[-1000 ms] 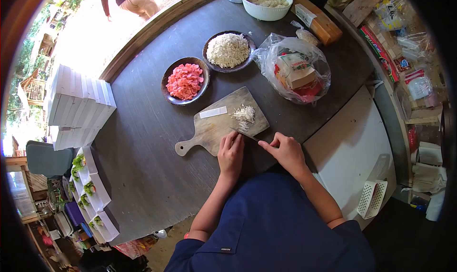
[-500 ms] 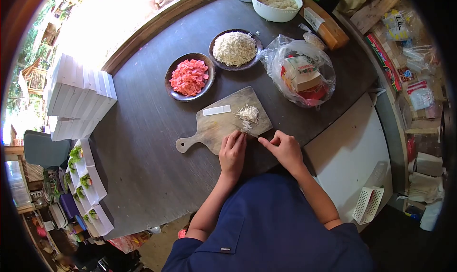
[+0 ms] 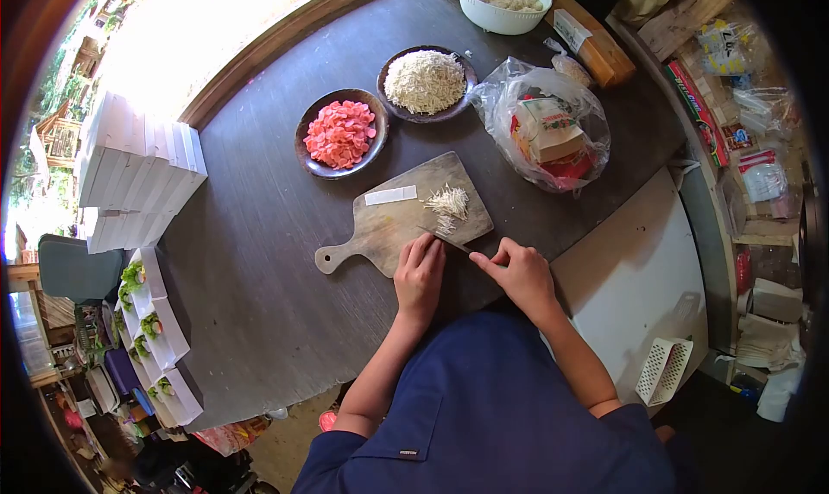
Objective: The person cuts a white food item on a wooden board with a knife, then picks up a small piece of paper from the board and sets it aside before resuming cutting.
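A wooden cutting board with a round-holed handle lies on the dark table in front of me. On it are a pile of thin white shreds and a flat white rectangular slice. My left hand rests at the board's near edge, fingers curled down; whatever is under the fingertips is hidden. My right hand is closed round the handle of a small knife. The thin blade points left across the near edge of the board, close to my left fingertips and just below the shreds.
Beyond the board stand a bowl of pink slices and a bowl of white shreds. A plastic bag with packets sits at right, a white colander behind. Stacked white boxes and open boxes with greens line the left.
The view has shifted slightly. The knife blade now shows more plainly, lying slanted by my left fingertips. Both hands stay at nearly the same places.
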Tool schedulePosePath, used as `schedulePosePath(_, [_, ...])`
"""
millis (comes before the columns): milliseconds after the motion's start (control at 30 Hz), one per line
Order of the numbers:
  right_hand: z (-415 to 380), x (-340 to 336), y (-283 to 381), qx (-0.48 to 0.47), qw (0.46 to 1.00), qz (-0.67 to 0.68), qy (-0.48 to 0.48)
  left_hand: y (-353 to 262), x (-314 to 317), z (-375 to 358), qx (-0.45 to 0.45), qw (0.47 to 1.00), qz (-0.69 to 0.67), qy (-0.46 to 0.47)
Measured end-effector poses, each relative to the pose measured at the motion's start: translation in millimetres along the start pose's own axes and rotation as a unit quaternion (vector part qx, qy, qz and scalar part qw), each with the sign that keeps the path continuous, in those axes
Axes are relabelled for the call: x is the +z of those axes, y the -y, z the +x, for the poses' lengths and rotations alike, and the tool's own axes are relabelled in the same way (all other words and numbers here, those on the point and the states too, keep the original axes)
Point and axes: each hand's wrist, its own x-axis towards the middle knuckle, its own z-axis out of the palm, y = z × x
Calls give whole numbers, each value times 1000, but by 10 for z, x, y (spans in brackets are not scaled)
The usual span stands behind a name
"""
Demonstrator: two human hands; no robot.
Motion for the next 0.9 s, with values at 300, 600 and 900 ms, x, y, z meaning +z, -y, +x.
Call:
schedulePosePath(300, [143, 189, 8, 47, 995, 83, -1, -10, -2, 4, 1, 1000, 5, -11])
schedulePosePath(600, [2, -49, 23, 49, 998, 38, 28, 4, 6, 1, 2, 1000, -8, -20])
schedulePosePath(900, [60, -109, 56, 39, 998, 13, 39, 5, 1, -1, -1, 1000, -9, -19])
